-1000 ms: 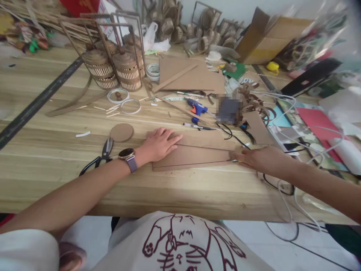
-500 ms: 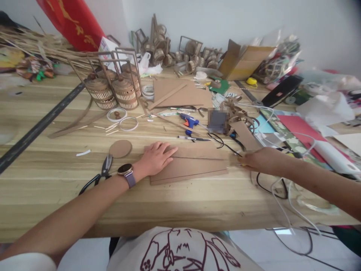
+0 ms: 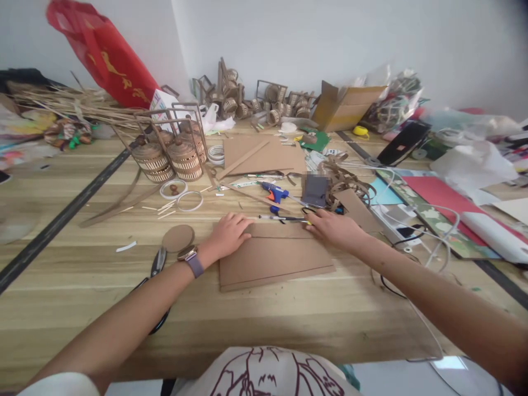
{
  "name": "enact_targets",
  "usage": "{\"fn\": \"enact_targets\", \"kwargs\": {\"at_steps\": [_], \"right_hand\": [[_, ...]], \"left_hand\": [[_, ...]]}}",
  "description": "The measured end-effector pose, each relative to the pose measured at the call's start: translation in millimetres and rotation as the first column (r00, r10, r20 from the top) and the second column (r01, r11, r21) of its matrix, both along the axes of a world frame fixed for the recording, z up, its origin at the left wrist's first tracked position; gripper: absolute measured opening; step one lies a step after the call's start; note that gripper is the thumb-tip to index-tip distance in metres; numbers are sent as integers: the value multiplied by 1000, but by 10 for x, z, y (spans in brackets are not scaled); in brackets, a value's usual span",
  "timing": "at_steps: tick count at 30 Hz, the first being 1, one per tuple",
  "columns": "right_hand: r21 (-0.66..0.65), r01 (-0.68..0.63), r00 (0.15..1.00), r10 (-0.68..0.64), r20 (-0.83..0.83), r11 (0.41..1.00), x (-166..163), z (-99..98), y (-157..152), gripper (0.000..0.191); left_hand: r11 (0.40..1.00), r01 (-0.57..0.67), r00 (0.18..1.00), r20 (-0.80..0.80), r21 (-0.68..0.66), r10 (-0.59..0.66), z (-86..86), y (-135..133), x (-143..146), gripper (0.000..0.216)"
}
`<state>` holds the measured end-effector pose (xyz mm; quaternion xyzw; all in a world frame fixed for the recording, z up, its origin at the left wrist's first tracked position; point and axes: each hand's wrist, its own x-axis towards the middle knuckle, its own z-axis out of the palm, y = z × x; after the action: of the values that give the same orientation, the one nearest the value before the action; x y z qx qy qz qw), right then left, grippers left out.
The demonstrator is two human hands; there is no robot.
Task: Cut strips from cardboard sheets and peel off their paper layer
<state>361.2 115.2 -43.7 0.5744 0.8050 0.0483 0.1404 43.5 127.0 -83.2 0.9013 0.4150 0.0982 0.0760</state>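
Note:
A brown cardboard sheet (image 3: pixel 276 258) lies flat in front of me, with one dark line across its upper part and another near its lower edge. My left hand (image 3: pixel 231 234) rests on its upper left corner, fingers stretched out. At the upper right edge is my right hand (image 3: pixel 330 226), its fingers closed together. A small yellow bit shows at those fingertips, but what it belongs to is hidden. Just beyond the sheet lies a slim pen-like tool (image 3: pixel 282 219). A blue glue gun (image 3: pixel 275 195) lies behind that.
Left of the sheet are a cardboard disc (image 3: pixel 178 237) and black-handled scissors (image 3: pixel 159 263). Lidded slatted baskets (image 3: pixel 185 159) stand farther back, near white rings (image 3: pixel 190 201). More cardboard (image 3: pixel 264 154) lies behind. On the right are a power strip (image 3: pixel 398 225), cables and red paper (image 3: pixel 437 190).
My right hand has moved left, from beyond the sheet's right end to its upper right edge. My left hand stays on the upper left corner. The camera view has shifted slightly.

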Motion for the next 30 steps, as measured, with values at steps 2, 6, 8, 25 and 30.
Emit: {"fn": "enact_targets", "kwargs": {"at_steps": [2,6,8,25,30], "right_hand": [[14,-5,1000,5,10,1000,-89,-35,102,35],[80,6,1000,-6,-9,997,-175,-82,268,35],[126,18,999,-14,-40,992,-190,-98,318,36],[184,306,840,-173,-515,934,-5,-364,-1123,30],[-4,388,607,-259,-752,922,-74,-295,-1324,43]], "left_hand": [[999,-41,999,4,26,41,-12,64,28,38],[989,-123,992,13,79,122,-34,197,87,37],[982,-160,987,19,99,159,-26,251,117,34],[991,-103,987,-129,-87,91,-90,-994,-296,77],[982,-124,987,-121,-145,106,-21,-1093,-306,66]]}}
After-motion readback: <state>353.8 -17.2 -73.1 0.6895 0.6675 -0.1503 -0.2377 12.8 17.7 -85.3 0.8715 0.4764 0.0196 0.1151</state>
